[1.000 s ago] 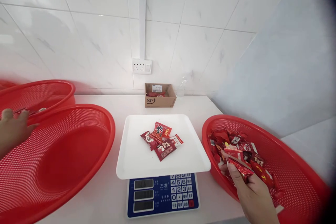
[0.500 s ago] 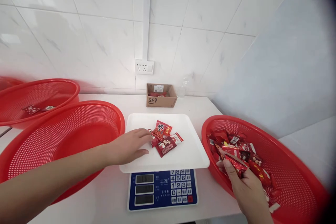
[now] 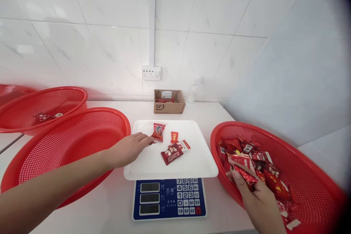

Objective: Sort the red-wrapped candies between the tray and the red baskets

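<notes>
My left hand (image 3: 128,150) is closed over the left side of the white scale tray (image 3: 142,170); a sliver of a dark red snack packet (image 3: 152,142) shows at its fingertips, the rest hidden. Right beside those fingers lies a red snack packet (image 3: 158,132). Farther right on the tray are a small orange-red packet (image 3: 174,137) and a dark red packet (image 3: 172,154) overlapping a red-and-white one (image 3: 184,145). My right hand (image 3: 259,199) pinches a shiny red snack packet (image 3: 246,174) above the right basket (image 3: 307,157), which holds many red packets.
Under the tray sits the scale's blue keypad panel (image 3: 170,199). Left of it stands a red basket (image 3: 120,117), with another red basket (image 3: 79,95) behind holding a few packets. A cardboard box (image 3: 170,108) and a clear plastic bottle (image 3: 192,93) stand near the wall.
My left hand has moved slightly left, with a packet leaving the pile. The remaining tray packets are now spread apart, the red one shifted left. My right hand has barely moved.
</notes>
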The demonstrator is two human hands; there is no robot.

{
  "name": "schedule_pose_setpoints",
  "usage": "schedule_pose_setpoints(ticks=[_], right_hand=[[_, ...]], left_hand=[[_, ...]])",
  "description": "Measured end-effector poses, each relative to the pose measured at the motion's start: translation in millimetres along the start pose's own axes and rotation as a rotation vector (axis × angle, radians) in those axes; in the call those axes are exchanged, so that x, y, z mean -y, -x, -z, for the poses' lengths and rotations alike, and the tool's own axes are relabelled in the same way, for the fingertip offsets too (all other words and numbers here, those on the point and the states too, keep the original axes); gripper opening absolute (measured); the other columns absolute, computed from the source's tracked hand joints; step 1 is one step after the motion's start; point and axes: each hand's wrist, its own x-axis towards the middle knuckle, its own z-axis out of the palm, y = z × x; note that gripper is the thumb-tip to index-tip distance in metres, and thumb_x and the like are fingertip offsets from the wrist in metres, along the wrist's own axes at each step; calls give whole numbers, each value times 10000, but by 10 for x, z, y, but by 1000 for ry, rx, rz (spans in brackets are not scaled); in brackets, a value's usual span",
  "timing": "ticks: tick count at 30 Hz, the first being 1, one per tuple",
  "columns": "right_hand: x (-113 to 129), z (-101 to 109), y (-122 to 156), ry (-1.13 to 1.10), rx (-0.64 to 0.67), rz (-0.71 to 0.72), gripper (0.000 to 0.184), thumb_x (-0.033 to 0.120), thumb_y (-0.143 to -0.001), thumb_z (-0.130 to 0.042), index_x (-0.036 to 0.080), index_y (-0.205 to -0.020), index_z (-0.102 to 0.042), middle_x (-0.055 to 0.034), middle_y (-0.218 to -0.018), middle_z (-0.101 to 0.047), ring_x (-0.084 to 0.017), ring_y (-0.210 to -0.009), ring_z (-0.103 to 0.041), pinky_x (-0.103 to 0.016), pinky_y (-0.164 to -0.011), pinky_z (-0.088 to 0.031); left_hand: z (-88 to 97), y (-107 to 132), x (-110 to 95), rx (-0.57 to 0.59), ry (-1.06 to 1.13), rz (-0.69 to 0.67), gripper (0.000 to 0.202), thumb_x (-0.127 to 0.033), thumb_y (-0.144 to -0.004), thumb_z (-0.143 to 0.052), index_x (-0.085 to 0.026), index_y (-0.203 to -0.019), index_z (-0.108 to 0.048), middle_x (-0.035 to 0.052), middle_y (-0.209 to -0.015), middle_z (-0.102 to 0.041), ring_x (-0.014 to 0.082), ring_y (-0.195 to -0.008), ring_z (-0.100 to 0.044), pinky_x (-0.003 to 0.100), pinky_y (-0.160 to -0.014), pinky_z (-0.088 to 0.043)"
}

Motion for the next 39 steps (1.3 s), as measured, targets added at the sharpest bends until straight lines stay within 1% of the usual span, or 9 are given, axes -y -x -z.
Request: schedule_pose_setpoints(ticks=[5,10,19,23,26,29,32,36,39], right_hand=[[0,3,7,-22,-10,1,503,614,-717,-521,200,-938,-702,-84,-915,-721,-298,-915,-649,-412,-845,-516],[-7,1,7,-41,11,-20,516,607,-720,-525,195,-985,-685,-93,-983,-711,-303,-966,-638,-423,-875,-498],[23,-1,-6,-35,34,-26,511,622,-709,-508,191,-934,-666,-91,-881,-717,-305,-959,-639,-417,-907,-481],[17,-8,-4,-41,38,-23,525,625,-715,-504,183,-948,-662,-93,-868,-716,-299,-946,-644,-407,-899,-488],[4,-12,-7,-37,38,-24,526,625,-713,-509,182,-949,-666,-93,-857,-717,-302,-944,-644,-415,-900,-485],[-7,-15,-7,-49,43,-29,531,622,-710,-509,187,-969,-667,-95,-892,-716,-300,-956,-641,-419,-911,-477],[-26,-15,-5,-53,44,-42,555,629,-704,-503,189,-1004,-660,-103,-980,-704,-305,-1006,-620,-430,-933,-461],[-58,-7,-5,-43,68,-51,542,639,-702,-500,195,-969,-661,-106,-982,-699,-312,-1039,-600,-435,-957,-442],[-63,-8,-5,-64,76,-52,531,635,-706,-505,197,-965,-657,-104,-991,-695,-310,-1033,-601,-432,-964,-436]], left_hand=[[197,284,228,-151,-129,233,387,-262,-912,-272,-237,-1224,-501,90,-1168,-624,265,-1023,-591,366,-744,-501],[347,405,519,-152,-213,441,417,-393,-920,-264,-218,-1201,-518,105,-1170,-606,303,-1071,-567,385,-738,-506],[34,-298,13,-44,-124,-66,417,-394,-922,-386,-270,-1318,-425,83,-1400,-431,272,-1241,-427,417,-965,-413],[-89,-564,-63,-2,-134,-144,409,-435,-903,-416,-239,-1250,-505,103,-1389,-437,290,-1216,-433,423,-949,-423],[-92,-602,-54,7,-156,-136,313,-267,-911,-403,-211,-1177,-557,89,-1386,-449,263,-1193,-455,384,-916,-452],[-13,-482,16,-20,-191,-92,386,-49,-842,-359,-159,-1143,-577,97,-1364,-476,243,-1177,-465,371,-935,-443],[120,-206,190,-81,-308,17,407,-12,-795,-360,-140,-1080,-619,110,-1308,-529,265,-1135,-491,414,-943,-434],[285,239,446,-113,-297,220,385,-148,-865,-339,-145,-1150,-599,125,-1285,-548,306,-1190,-467,473,-939,-434],[330,390,401,-73,-140,263,408,-374,-905,-368,-203,-1231,-544,92,-1334,-516,306,-1272,-397,483,-997,-388]])
